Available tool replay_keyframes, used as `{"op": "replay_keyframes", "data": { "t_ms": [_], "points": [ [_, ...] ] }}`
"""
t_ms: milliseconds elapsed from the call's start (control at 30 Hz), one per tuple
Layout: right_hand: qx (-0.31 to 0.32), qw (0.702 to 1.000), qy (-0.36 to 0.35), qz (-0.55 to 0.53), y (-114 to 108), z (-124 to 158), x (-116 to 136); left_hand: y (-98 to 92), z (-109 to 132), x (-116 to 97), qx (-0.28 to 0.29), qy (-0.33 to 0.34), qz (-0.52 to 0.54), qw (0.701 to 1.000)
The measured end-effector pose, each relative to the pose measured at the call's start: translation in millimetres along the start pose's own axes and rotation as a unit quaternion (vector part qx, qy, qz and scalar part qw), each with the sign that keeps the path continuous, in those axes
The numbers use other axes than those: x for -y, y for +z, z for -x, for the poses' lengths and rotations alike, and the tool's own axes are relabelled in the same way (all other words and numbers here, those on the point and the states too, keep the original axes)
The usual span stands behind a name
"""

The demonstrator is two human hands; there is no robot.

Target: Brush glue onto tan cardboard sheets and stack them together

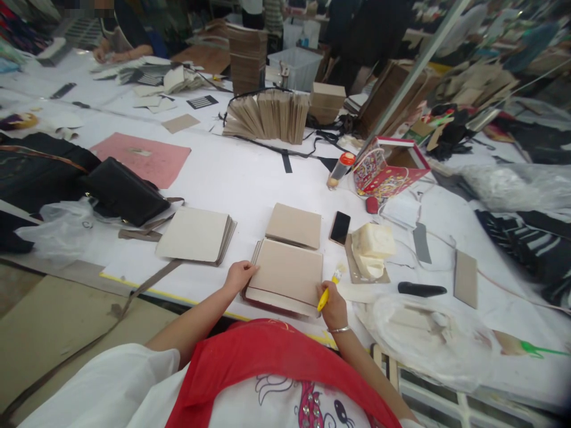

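Note:
In front of me lies a stack of tan cardboard sheets (285, 273), close to the table's front edge. My left hand (239, 277) pinches the stack's left edge between thumb and fingers. At the right edge, my right hand (333, 306) is closed around a small yellow-handled brush (329, 291), bristles pointing up and away from me, and its fingers touch the board. Just behind stands a second stack of tan boards (294, 224). To the left is a pile of paler grey boards (193, 235).
Right of the stacks are a phone (340, 227), a pale block (373, 249) on a board, a black-handled tool (422, 289) and a plastic-wrapped bowl (423, 333). Leftward lie a black wallet (125, 191) and pink sheet (145, 157). A person's hands (109, 54) work across the table.

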State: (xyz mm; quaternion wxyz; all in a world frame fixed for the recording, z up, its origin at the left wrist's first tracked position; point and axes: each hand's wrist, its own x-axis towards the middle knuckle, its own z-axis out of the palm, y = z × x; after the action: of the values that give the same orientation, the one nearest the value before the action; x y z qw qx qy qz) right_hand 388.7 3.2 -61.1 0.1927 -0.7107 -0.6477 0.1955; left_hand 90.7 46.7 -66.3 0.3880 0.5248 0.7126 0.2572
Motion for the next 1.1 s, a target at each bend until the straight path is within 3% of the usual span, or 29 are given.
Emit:
{"op": "replay_keyframes", "data": {
  "t_ms": [633,1100],
  "points": [
    [0.046,0.996,0.026,0.074,-0.1,-5.1,3.4,-4.7,-2.6,-9.4,0.043,-0.012,-0.060,0.997],
    [0.098,0.987,0.027,0.121,-6.6,-12.5,13.4,0.5,-7.8,-4.0,0.034,-0.015,-0.056,0.998]
  ]
}}
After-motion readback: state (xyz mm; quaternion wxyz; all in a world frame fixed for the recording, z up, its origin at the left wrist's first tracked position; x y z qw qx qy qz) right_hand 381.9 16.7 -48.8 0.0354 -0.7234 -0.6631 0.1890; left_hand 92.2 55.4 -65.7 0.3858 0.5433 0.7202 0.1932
